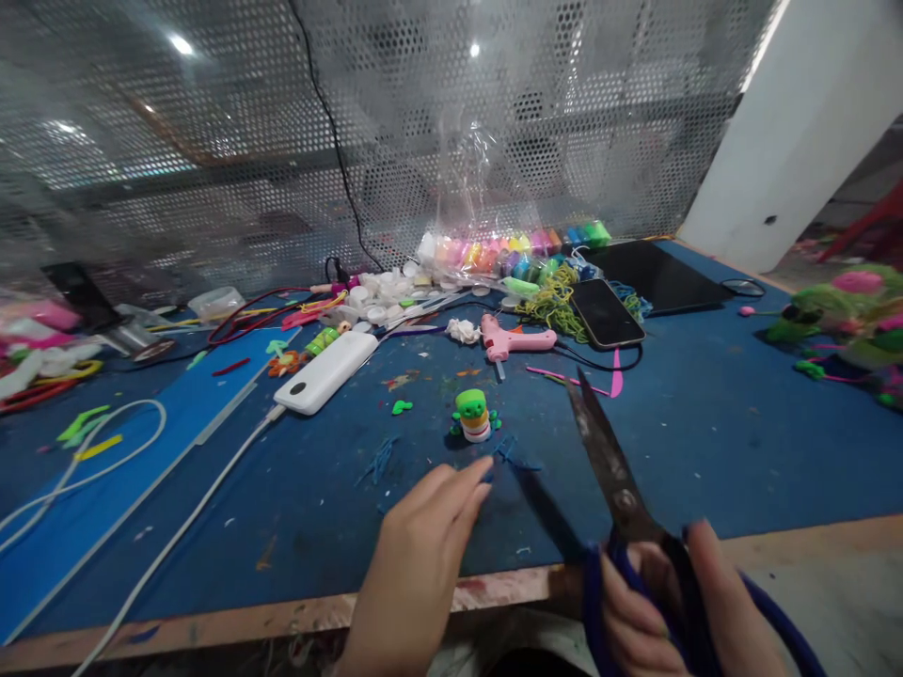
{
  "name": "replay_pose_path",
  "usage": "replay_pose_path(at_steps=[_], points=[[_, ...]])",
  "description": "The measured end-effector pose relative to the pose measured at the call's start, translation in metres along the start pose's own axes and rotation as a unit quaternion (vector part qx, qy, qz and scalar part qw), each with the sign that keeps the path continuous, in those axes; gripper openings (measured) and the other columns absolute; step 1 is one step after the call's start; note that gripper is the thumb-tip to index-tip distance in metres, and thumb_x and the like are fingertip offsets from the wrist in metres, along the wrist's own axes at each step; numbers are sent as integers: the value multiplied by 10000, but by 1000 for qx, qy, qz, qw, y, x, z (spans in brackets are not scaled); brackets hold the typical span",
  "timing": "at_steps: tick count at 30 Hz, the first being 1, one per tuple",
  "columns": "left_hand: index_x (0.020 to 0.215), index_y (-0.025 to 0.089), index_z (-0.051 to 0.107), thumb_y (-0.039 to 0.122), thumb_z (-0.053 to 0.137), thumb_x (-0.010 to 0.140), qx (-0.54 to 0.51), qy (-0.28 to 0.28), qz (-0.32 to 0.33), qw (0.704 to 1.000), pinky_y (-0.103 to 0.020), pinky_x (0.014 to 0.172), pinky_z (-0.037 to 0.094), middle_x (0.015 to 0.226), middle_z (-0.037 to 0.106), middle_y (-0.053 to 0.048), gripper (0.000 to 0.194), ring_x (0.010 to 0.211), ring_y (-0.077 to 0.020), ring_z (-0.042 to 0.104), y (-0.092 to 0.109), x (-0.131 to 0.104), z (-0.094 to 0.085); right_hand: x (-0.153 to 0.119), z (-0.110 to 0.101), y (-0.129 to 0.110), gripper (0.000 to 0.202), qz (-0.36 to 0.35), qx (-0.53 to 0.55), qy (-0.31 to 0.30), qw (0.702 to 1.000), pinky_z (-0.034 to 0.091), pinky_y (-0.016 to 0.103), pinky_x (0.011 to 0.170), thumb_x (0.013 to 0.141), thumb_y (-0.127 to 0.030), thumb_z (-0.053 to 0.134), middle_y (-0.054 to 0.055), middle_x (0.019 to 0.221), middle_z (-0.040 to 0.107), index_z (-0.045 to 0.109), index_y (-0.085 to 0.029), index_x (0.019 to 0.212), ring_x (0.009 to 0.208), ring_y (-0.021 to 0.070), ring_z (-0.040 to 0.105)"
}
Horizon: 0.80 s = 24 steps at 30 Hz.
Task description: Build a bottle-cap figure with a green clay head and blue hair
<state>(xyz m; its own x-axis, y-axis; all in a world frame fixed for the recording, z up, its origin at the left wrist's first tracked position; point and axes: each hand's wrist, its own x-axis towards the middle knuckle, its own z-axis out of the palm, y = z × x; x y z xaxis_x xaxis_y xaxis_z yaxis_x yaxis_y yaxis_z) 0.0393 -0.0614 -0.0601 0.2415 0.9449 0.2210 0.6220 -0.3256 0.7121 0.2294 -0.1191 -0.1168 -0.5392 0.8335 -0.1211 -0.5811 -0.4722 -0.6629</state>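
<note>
One upright green-topped figure (472, 412), white base (478, 436); right hand (649, 611) grips parted scissors (625, 500); left hand (429, 527): hold unclear.

1 view: head | above table (317, 527) | faces forward, down | close range

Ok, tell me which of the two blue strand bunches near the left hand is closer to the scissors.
The right bunch, just beyond the left hand; the left bunch lies farther from the scissors.
</note>
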Motion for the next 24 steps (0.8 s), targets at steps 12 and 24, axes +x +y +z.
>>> replay_pose_path(at_steps=[12, 24], points=[[977, 233, 493, 362, 494, 885, -213, 42, -141, 966, -205, 473, 399, 534, 614, 68, 157, 412, -109, 500, 1, -3, 9, 1, 15, -8, 408, -55, -146, 131, 979, 303, 204, 456, 729, -488, 701, -35, 576, 440, 421, -203, 646, 492, 75, 385], [846, 226, 409, 502, 605, 819, -428, -28, -152, 891, -130, 389, 195, 462, 580, 71, 339, 349, -30, 336, -3, -23, 11, 55, 51, -5, 400, -184, -230, 208, 933, 426, 209, 475, 781, -347, 688, -19, 717, 675, 303, -240, 790, 499, 92, 563]])
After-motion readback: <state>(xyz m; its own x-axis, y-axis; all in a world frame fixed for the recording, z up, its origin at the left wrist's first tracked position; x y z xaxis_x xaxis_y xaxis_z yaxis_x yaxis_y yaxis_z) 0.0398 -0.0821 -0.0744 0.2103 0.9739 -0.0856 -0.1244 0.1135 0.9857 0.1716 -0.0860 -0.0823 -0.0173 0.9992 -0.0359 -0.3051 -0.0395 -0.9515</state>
